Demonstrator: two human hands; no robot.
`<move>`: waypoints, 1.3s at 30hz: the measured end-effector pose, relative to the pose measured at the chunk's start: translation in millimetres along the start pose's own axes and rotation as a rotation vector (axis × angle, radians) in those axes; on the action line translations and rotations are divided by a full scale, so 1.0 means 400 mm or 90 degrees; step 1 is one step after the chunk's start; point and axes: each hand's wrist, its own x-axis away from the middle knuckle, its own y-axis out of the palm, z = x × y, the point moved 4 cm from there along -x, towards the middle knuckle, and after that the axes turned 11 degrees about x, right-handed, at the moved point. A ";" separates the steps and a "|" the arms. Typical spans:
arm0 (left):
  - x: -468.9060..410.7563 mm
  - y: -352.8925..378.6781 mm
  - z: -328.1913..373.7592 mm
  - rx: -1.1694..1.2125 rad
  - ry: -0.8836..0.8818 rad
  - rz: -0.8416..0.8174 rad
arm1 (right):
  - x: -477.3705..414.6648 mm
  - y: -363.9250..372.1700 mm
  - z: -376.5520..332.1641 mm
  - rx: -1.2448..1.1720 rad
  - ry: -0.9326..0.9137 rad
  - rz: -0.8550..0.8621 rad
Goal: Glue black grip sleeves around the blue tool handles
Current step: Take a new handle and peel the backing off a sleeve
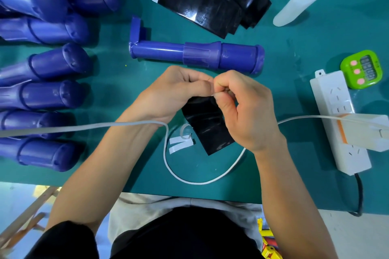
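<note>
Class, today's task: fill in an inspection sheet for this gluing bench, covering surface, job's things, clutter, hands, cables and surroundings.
Surface: green table; no spills seen.
Job's things: black sleeve in the hands; blue handle lying crosswise beyond the hands; row of blue handles at left; pile of black sleeves at the far edge.
Clutter: white backing strips beside the held sleeve; green timer and white paddle-shaped object at right.
Grippers: left hand and right hand both pinch the black sleeve's top edge.
Cables: white cable crosses the left wrist and loops on the table; power strip with black cord at right.
Surroundings: wooden frame lower left; yellow objects lower right.
</note>
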 end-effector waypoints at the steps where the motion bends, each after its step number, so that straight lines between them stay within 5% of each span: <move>1: -0.001 0.000 -0.005 0.014 -0.019 -0.007 | 0.001 -0.002 0.006 -0.028 0.006 -0.011; 16: -0.005 0.001 -0.004 0.077 -0.069 0.031 | 0.002 -0.010 0.038 -0.147 0.038 -0.090; 24: -0.004 0.006 0.001 0.000 -0.004 0.068 | 0.000 -0.023 0.048 -0.190 0.142 0.062; 39: -0.002 0.003 -0.007 -0.041 -0.002 0.103 | -0.005 0.003 0.029 0.023 0.031 -0.029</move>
